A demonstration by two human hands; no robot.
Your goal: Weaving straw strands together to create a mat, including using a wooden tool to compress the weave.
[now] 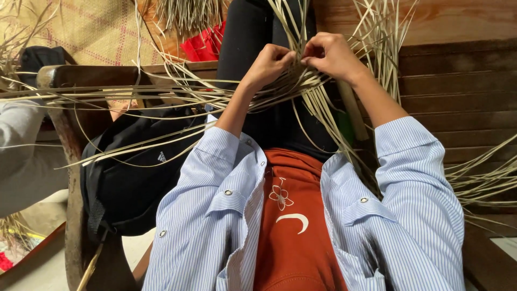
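My left hand (pixel 269 63) and my right hand (pixel 333 54) meet over my lap, fingertips pinching pale dried straw strips (pixel 301 81) where they cross in a woven patch. Long loose ends of the strips fan out to the left, upward and down to the right. Both forearms reach out of rolled blue-and-white striped shirt sleeves. My legs in dark trousers (pixel 253 32) stretch away under the weaving. An orange top with a white flower and crescent shows at my chest.
A black bag (pixel 134 178) lies at my left on a wooden bench (pixel 70 81). Another person's grey sleeve (pixel 21 151) is at the far left. A woven mat (pixel 91 27) and something red (pixel 204 46) lie beyond; dark wooden planks (pixel 463 91) on the right.
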